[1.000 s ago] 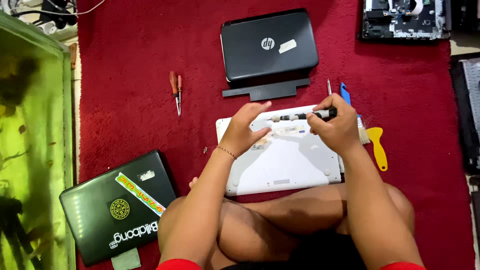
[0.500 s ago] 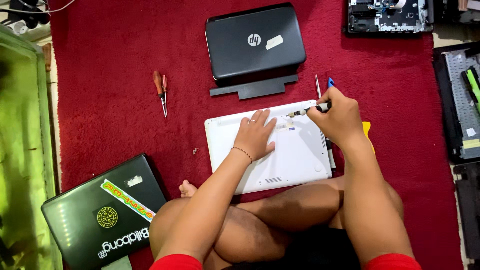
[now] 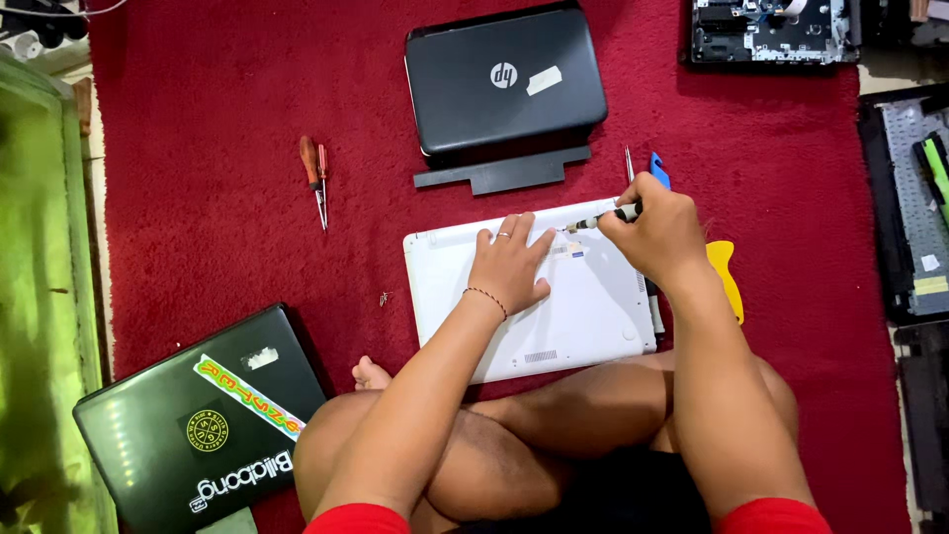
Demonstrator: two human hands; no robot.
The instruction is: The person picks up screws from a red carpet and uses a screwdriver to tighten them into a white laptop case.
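Head view: a red carpet [image 3: 198, 198] covers the floor, and a person sits on it cross-legged with a white laptop [image 3: 554, 307] lying underside up against the legs, square to the body.

The left hand [image 3: 509, 267] lies flat on the white base, fingers spread, grip open and holding nothing; judged, it pins the casing so that it does not slide under the tool. The right hand [image 3: 660, 232] is closed around a small screwdriver [image 3: 603, 219], whose tip points left onto the rear edge of the base, beside the left fingertips.

A yellow pry tool [image 3: 730, 277] lies just right of the laptop, partly hidden by the right forearm. A blue tool [image 3: 659, 170] and a thin metal pick [image 3: 629, 163] lie just beyond the right hand.

Further off: a black laptop [image 3: 504, 79] with a loose black strip [image 3: 502, 171] at its near edge, a red-handled screwdriver [image 3: 314, 178] to the left, and a stickered dark laptop [image 3: 198, 415] at the person's left knee.
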